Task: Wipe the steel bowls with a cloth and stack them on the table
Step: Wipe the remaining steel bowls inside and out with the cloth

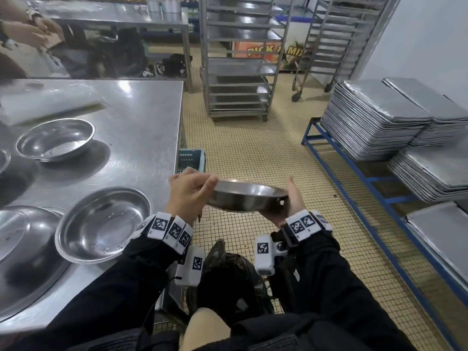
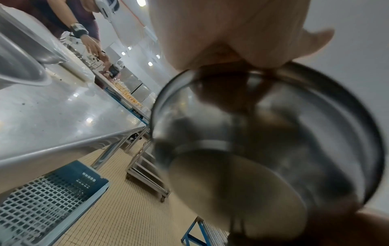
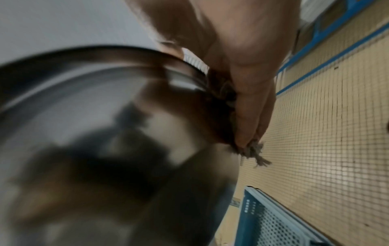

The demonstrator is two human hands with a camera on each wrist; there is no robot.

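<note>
I hold a steel bowl (image 1: 249, 196) level between both hands over the tiled floor, just right of the steel table (image 1: 141, 138). My left hand (image 1: 200, 181) grips its left rim, thumb over the edge. My right hand (image 1: 291, 193) is on the right side with the thumb at the rim. In the right wrist view the right hand (image 3: 242, 74) holds a frayed grey-brown cloth (image 3: 254, 153) against the bowl (image 3: 105, 133). The left wrist view shows the left hand (image 2: 231, 33) on the rim of the bowl (image 2: 263, 141), seen from below. Two bowls (image 1: 103, 224) (image 1: 55, 139) stand apart on the table.
A larger steel basin (image 1: 22, 249) sits at the table's near left. A blue crate (image 1: 192, 159) stands on the floor by the table corner. Stacked metal trays (image 1: 374, 117) fill a blue rack on the right. A wheeled tray rack (image 1: 238, 72) stands ahead. Another person's hands (image 1: 25, 29) work at far left.
</note>
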